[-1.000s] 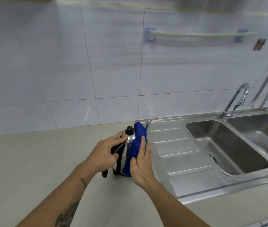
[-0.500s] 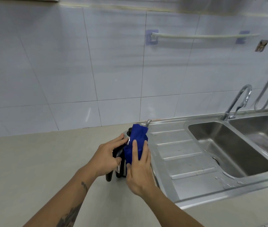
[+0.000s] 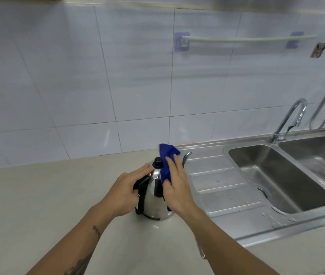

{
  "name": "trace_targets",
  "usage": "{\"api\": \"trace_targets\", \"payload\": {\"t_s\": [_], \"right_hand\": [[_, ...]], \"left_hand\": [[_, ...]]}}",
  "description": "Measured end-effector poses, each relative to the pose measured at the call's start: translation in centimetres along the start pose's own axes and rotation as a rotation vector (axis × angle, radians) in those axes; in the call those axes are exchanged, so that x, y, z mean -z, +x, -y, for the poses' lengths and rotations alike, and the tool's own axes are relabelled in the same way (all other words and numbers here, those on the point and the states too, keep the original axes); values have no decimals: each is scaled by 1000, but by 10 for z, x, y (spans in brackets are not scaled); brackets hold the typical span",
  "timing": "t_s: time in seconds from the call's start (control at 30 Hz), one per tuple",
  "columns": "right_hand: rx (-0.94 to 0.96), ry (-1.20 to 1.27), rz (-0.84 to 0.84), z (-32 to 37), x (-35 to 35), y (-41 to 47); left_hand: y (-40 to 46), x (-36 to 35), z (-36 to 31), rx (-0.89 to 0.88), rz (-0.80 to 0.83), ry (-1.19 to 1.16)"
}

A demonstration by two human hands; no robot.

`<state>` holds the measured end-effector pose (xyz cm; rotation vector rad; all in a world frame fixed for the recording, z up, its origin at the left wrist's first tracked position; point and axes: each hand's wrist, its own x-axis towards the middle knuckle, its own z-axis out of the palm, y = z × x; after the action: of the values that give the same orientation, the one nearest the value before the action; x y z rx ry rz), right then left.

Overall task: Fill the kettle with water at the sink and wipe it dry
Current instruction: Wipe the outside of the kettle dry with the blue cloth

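the kettle [image 3: 154, 203] stands upright on the beige countertop [image 3: 38, 205], close to the counter's right edge where the steel drainboard [image 3: 223, 187] of the sink [image 3: 277, 175] begins. its body is shiny metal, with a black knob [image 3: 158, 162] on the lid, a black handle [image 3: 140, 197] on its left side and a thin curved spout [image 3: 185, 157] reaching out to the right, over the drainboard's back left corner.

my left hand [image 3: 127, 192] is closed around the black handle, the fingers curled over its top and the fingertips [image 3: 145, 168] lying on the kettle's lid just left of the knob. my right hand [image 3: 174, 187] lies flat with fingers spread, pressing a blue cloth [image 3: 166, 161] against the right side of the kettle; this hand is not a fist, more an open palm pinning the cloth to the metal. the cloth runs from under my palm up past the lid, and its top corner stands above the knob, between the knob and the spout. a bit of blue also shows below my wrist, near the kettle's base.

the sink has two basins to the right of the drainboard, and water drops lie on the steel near its front edge. a curved faucet [image 3: 290, 120] rises at the back rim between the basins. on the tiled wall behind hangs a white towel rail [image 3: 243, 39].
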<state>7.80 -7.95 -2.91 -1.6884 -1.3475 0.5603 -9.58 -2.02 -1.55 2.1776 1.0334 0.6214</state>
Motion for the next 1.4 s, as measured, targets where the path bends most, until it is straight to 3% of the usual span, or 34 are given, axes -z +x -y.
{"api": "trace_targets", "payload": {"t_s": [0.1,0.27,0.43,0.5,0.77,1.07,1.2,1.4], "right_hand": [[75,-76,0,-6,0,-4],[-71,-26,1,-6,9,-7],[-94,-101,237,10,32,12],[-158,-46,260,13,37,17],[-306,117,124,-14,26,-30],[-57,-23,85,6,25,-10],[-149,27,-4,-14,11,-31],[-254,118,-2,-27,3,-46]], "left_hand": [[0,-10,-7,-52,-99,104],[-17,-53,-31,52,-216,277],[-19,-54,-25,-12,-258,173],[-18,-54,-22,-35,-265,181],[-15,-49,-19,-28,-284,254],[-11,-49,-22,6,-320,163],[-10,-50,-27,40,-327,176],[-12,-47,-32,79,-356,210]]}}
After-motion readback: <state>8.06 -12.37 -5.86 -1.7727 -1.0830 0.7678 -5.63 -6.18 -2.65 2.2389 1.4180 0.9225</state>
